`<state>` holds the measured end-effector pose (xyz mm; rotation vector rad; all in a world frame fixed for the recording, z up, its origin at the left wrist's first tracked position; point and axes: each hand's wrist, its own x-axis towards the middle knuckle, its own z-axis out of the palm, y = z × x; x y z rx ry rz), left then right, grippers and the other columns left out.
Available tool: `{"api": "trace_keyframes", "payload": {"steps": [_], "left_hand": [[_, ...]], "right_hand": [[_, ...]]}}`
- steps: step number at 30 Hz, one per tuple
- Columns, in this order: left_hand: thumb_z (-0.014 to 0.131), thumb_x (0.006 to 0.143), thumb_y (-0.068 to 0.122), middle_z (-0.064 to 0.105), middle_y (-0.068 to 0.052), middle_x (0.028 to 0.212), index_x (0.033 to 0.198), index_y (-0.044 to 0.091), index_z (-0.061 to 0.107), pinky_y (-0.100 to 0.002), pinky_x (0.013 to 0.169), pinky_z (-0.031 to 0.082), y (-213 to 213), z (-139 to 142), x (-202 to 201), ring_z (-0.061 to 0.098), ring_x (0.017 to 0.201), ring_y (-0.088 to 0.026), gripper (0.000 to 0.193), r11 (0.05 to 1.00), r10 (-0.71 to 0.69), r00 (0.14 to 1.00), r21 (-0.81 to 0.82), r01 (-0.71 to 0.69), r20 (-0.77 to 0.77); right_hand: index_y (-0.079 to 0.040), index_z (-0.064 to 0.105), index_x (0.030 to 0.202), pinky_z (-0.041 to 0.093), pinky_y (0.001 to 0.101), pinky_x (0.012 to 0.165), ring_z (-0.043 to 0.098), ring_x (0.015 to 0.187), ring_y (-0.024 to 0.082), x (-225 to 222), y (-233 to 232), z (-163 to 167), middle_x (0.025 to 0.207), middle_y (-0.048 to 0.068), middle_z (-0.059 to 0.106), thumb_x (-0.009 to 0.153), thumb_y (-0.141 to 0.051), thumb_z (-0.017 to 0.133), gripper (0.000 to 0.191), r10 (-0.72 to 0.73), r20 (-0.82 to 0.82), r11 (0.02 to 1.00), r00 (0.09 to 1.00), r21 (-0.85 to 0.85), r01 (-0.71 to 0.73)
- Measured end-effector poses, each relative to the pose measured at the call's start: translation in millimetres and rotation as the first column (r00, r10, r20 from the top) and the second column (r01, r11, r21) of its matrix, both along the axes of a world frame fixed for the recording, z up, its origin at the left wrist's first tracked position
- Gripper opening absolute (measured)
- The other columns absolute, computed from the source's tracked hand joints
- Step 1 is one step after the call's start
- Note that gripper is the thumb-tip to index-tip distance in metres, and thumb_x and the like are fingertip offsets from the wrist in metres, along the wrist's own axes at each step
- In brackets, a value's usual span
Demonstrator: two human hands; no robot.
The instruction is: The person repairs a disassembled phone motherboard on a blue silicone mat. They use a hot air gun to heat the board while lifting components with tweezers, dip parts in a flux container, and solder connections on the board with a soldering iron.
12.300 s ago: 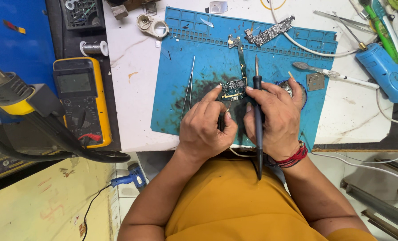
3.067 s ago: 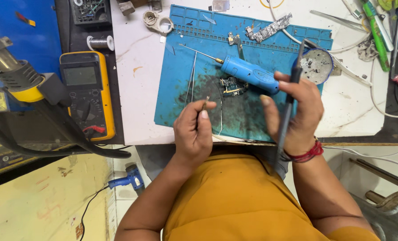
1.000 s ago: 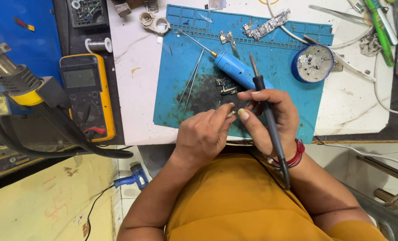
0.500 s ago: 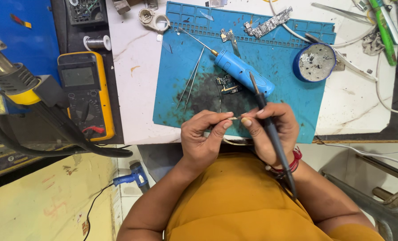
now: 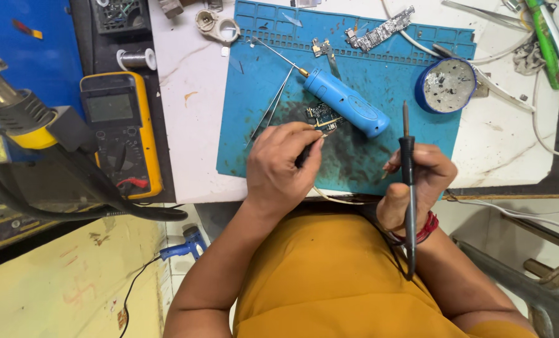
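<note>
I see white counter [image 5: 191,112] carrying blue mat [image 5: 379,69], yellow multimeter [image 5: 119,131] at left, round tin [image 5: 445,86], tape roll [image 5: 217,26], green-handled tool [image 5: 542,34].

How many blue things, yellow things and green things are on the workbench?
Blue: 3 - flat blue rubber work mat, fat blue plastic power screwdriver, round blue tin.
Yellow: 1 - yellow box-shaped multimeter.
Green: 1 - long green-handled tool.
Total: 5.
</note>
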<state>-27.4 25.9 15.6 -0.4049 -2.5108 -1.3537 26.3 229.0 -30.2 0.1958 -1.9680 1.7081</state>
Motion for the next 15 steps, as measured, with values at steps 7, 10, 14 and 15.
{"api": "trace_keyframes", "payload": {"steps": [7,10,14,15], "left_hand": [[0.078,0.087,0.007,0.073,-0.005,0.111,0.101,0.007,0.074,-0.038,0.085,0.053,5.4,-7.4,-9.0,0.066,0.095,-0.026,0.014,0.995,-0.044,0.998,-0.094,0.040,-0.047],[0.078,0.087,0.007,0.073,-0.004,0.112,0.101,0.007,0.074,-0.038,0.086,0.053,5.0,-9.6,-9.7,0.066,0.095,-0.026,0.014,0.993,-0.057,0.997,-0.103,0.052,-0.049],[0.078,0.088,0.009,0.073,-0.003,0.113,0.101,0.008,0.074,-0.038,0.086,0.051,4.4,-9.7,-9.9,0.066,0.095,-0.024,0.013,0.989,-0.061,0.997,-0.134,0.055,-0.038],[0.078,0.088,0.009,0.074,-0.002,0.113,0.100,0.008,0.074,-0.038,0.086,0.050,4.6,-9.8,-10.0,0.065,0.096,-0.024,0.013,0.989,-0.058,0.998,-0.140,0.052,-0.038]], "right_hand": [[-0.002,0.066,0.106,0.051,0.0319,0.067,0.066,0.078,0.027,-3.7,16.4,22.8,0.090,0.014,0.068,0.089,0.000,0.079,0.022,-0.023,0.060,0.861,0.998,0.508,-0.011],[-0.001,0.067,0.101,0.049,0.0326,0.064,0.065,0.071,0.025,-8.7,12.6,29.7,0.086,0.014,0.069,0.085,0.000,0.081,0.021,-0.013,0.124,0.861,0.992,0.506,-0.052],[-0.003,0.067,0.099,0.049,0.0292,0.059,0.065,0.068,0.023,-16.4,6.7,31.8,0.084,0.012,0.069,0.084,0.000,0.080,0.021,0.027,0.098,0.887,0.995,0.457,-0.069],[-0.003,0.067,0.098,0.048,0.0290,0.058,0.065,0.068,0.023,-17.8,5.8,31.5,0.083,0.012,0.068,0.083,0.001,0.080,0.020,0.025,0.100,0.886,0.995,0.458,-0.068]]}}
